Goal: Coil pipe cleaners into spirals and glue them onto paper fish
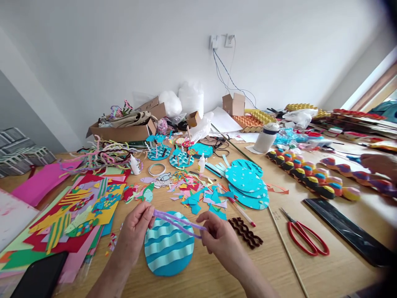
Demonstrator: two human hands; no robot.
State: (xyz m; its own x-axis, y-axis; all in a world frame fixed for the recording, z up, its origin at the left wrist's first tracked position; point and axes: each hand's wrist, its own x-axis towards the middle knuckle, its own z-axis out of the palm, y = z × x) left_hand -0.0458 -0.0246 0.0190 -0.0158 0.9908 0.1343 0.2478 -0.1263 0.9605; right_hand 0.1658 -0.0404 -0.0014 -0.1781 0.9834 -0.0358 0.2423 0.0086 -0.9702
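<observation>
Purple fuzzy strands point(176, 220) are pinched at either end by the left hand point(138, 223) and right hand point(218, 234), above a blue disc point(169, 266). They are judged light, soft and easily bent, best gripped near their tips. Beyond the hands, paper scraps point(193, 202) are strewn.

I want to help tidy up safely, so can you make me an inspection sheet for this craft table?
Surface: wooden table, busy with craft things.
Job's things: purple fuzzy strand, held over a blue disc with wavy strips.
Clutter: paper scraps, brown wavy strips, red-handled scissors.
Hands: left hand and right hand both pinch the strand.
Cables: wires hang from wall sockets.
Surroundings: white wall behind; another person's hand, blurry, at the right edge.
</observation>
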